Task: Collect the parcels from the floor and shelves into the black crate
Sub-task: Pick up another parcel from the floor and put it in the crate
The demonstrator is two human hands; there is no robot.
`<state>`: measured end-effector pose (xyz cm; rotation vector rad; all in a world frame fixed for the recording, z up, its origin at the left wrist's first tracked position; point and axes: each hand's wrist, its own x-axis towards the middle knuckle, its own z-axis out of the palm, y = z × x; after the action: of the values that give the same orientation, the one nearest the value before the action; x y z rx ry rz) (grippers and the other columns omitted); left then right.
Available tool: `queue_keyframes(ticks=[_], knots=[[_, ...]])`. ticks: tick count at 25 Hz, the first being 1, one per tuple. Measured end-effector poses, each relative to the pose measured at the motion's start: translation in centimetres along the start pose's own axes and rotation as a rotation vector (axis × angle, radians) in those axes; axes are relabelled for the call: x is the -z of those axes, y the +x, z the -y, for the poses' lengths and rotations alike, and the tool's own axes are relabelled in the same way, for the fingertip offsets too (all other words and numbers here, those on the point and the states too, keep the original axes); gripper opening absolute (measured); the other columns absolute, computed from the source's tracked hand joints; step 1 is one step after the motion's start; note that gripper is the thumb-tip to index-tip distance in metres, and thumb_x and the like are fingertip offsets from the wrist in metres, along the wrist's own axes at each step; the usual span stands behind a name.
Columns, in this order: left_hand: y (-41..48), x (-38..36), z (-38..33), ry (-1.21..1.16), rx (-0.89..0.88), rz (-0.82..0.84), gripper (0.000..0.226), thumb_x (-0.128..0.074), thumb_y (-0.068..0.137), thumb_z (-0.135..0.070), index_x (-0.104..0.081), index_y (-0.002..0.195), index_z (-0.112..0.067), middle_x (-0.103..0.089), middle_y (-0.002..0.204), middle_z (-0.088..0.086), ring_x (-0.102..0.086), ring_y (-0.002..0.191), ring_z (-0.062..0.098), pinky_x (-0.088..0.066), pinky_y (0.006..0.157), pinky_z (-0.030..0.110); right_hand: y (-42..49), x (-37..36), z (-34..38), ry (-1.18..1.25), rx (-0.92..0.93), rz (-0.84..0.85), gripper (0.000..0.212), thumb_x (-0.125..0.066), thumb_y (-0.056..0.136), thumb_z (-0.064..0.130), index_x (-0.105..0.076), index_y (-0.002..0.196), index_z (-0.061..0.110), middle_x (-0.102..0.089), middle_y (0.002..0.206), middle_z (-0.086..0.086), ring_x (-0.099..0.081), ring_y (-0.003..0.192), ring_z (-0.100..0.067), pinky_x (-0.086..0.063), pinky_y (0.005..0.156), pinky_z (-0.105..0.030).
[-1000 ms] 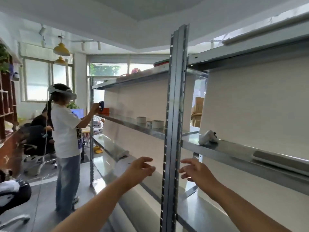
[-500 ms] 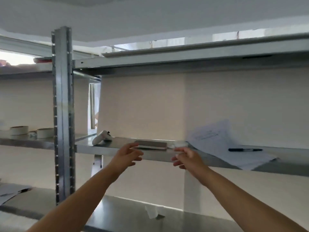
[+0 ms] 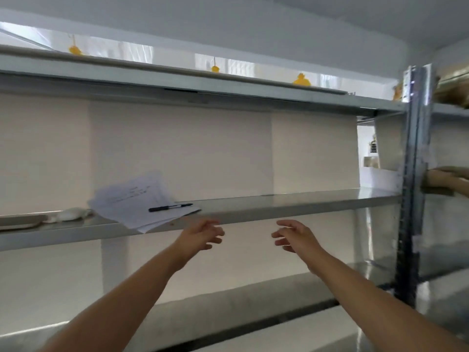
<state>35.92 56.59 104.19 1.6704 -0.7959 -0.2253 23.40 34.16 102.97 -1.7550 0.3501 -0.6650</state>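
Observation:
Both my hands are raised in front of a grey metal shelf (image 3: 291,203). My left hand (image 3: 200,236) and my right hand (image 3: 294,236) hang just below the shelf's front edge, fingers spread, holding nothing. A brown cardboard parcel (image 3: 440,182) lies on the neighbouring shelf at the far right, behind the metal upright (image 3: 412,199), partly cut off by the frame edge. Another brown parcel (image 3: 454,90) sits on the top shelf at the upper right. The black crate is out of view.
A stack of white papers (image 3: 138,201) with a black pen (image 3: 170,207) lies on the shelf to the left. A white crumpled object (image 3: 71,214) and a flat grey slab (image 3: 17,221) lie further left. A lower shelf (image 3: 228,308) runs below my arms.
My view has swung to the right along the shelves; the papers and pen now sit left of my hands. The right upright and brown parcels have come into view. Both hands stay open.

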Motion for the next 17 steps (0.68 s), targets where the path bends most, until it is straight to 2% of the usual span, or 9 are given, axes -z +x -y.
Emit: queue_keyframes(ticks=[7,12,17], knots=[[5.4,-16.8,-2.7,-0.005,-0.048,0.228,0.019,-0.055,0.092,-0.023,-0.058,0.111,-0.023,-0.069,0.102,0.002,-0.066,0.096,0.017,-0.049,0.087,0.032,-2.1,16.6,-4.2,-0.026,-0.089,-0.248,0.02,-0.051,0.092,0.014,-0.06,0.108,0.021,-0.071,0.092,-0.002,-0.066,0.08,-0.017,-0.049,0.068,-0.023],[10.0,-25.5,-3.8,-0.072,-0.109,0.389,0.02,-0.054,0.092,-0.023,-0.059,0.112,-0.022,-0.069,0.1,0.0,-0.067,0.093,0.015,-0.051,0.084,0.03,-3.1,23.6,-5.5,-0.011,-0.136,-0.455,0.017,-0.051,0.093,0.012,-0.059,0.105,0.02,-0.07,0.093,-0.006,-0.066,0.083,-0.021,-0.053,0.08,-0.032],[14.0,-32.6,-5.6,-0.129,-0.169,0.565,0.015,-0.056,0.09,-0.023,-0.06,0.104,-0.027,-0.07,0.097,-0.002,-0.068,0.088,0.011,-0.052,0.079,0.026,-3.3,29.2,-5.2,-0.105,-0.163,-0.577,0.013,-0.052,0.092,0.017,-0.058,0.102,0.024,-0.07,0.09,-0.003,-0.065,0.075,-0.013,-0.049,0.056,-0.016]])
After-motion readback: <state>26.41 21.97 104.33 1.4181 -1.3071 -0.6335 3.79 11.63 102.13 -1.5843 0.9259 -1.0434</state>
